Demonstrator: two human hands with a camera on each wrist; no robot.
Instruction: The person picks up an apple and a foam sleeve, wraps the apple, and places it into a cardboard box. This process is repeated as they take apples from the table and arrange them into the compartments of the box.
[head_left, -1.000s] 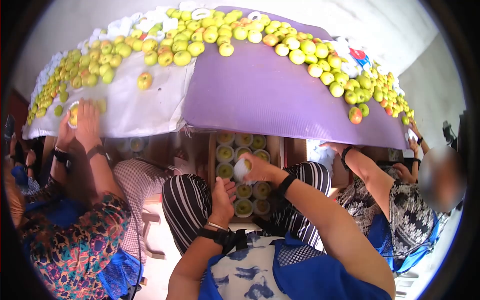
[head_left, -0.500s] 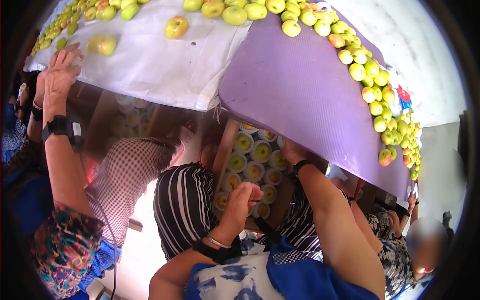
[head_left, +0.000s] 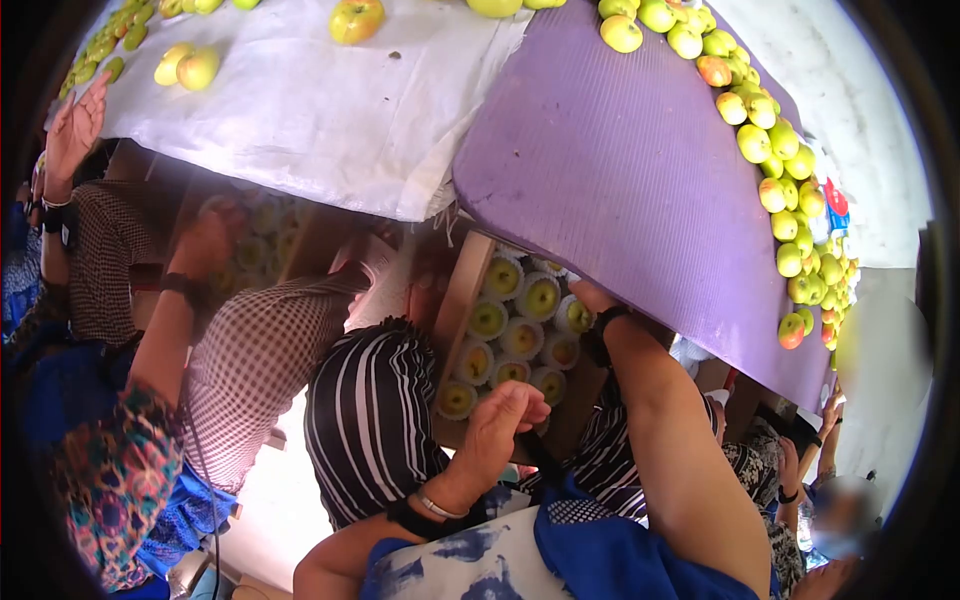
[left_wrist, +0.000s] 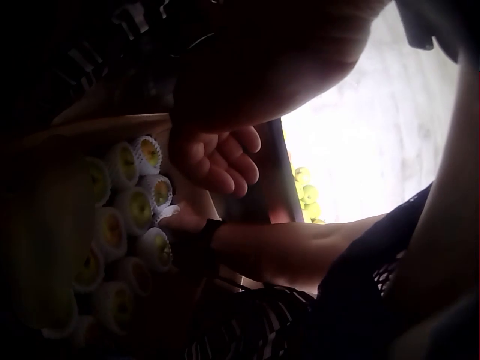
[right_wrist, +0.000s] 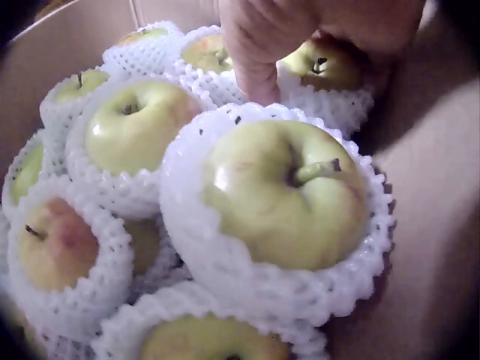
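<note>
My right hand (head_left: pixel 597 298) reaches into the far right corner of a cardboard box (head_left: pixel 463 290), partly hidden under the table's edge. In the right wrist view its fingers (right_wrist: pixel 259 56) grip an apple (right_wrist: pixel 319 67) in a white foam net, against the box wall. Around it sit several green-yellow apples (right_wrist: pixel 281 195), stems up, each in its own net. My left hand (head_left: pixel 490 430) hovers over the near side of the box, fingers loosely curled, holding nothing. The left wrist view is dark, but shows the left hand (left_wrist: pixel 217 157) beside the netted apples (left_wrist: pixel 135 210).
Above the box juts the table edge, covered with a purple mat (head_left: pixel 600 180) and a white sheet (head_left: pixel 300 120). Loose apples (head_left: pixel 785 205) line the mat's far side. At left, another person's hand (head_left: pixel 210 240) is over a second box of apples.
My right hand has carried a netted apple from mid-box to the far right corner. The head view has turned. The left neighbour's one hand has come down from the table.
</note>
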